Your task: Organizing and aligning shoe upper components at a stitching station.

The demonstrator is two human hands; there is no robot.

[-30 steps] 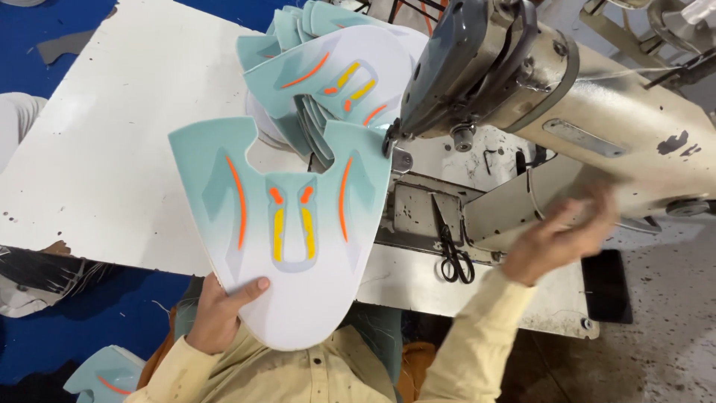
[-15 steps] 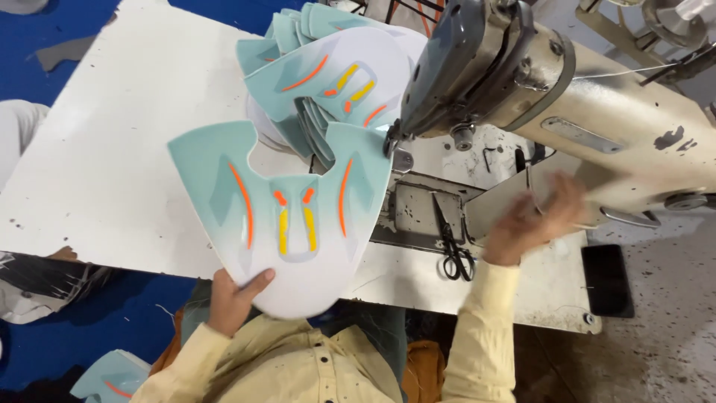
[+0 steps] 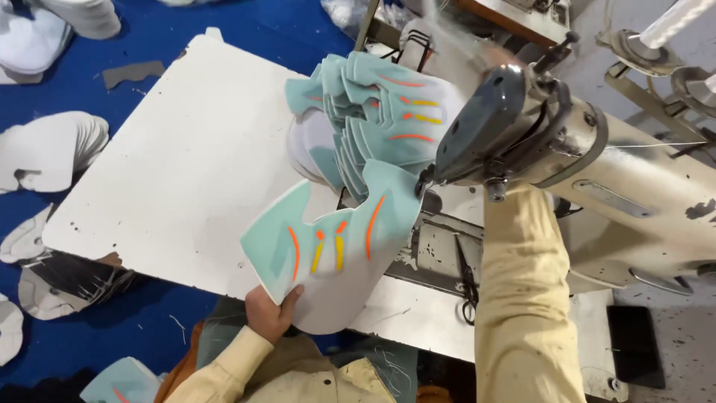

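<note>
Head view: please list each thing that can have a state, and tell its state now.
Left hand: grips the bottom edge of the mint shoe panel, held up above the table edge.
Right hand: hidden behind the sewing machine head; only the sleeve shows.
Stack of panels: fanned out on the white table.
Scissors: closed, lying on the machine bed.

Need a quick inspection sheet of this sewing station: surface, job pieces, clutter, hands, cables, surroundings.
Surface: white table, scuffed, speckled.
Job's things: teal shoe-upper piece with orange and yellow stripes, held near the sewing machine head; stack of matching pieces behind it.
Clutter: scissors on the machine bed.
Hands: left hand grips the piece's lower edge; right hand hidden behind the machine, only its sleeve shows.
Cables: nothing seen.
Surroundings: blue floor, white cut pieces scattered.
</note>
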